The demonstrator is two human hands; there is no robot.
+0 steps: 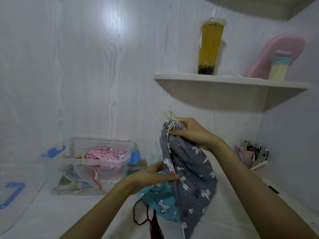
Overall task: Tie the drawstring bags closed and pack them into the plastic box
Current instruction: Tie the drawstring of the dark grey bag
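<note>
A grey drawstring bag (191,171) with white animal prints hangs above the table, its neck gathered and its cream cord (170,123) knotted at the top. My right hand (190,131) grips the gathered neck just below the knot. My left hand (155,175) touches the bag's left edge lower down with straight fingers. Beneath it a turquoise bag (159,200) with a dark red cord (148,218) lies flat on the table. The clear plastic box (81,163) stands to the left and holds a pink bag (107,155) on top of other bags.
The box's clear lid (15,192) with blue clips lies at far left. A wall shelf (229,81) above my right hand carries a tall yellow drink (209,47) and a pink item. A pink pen holder (252,156) stands at right on the white table (69,213).
</note>
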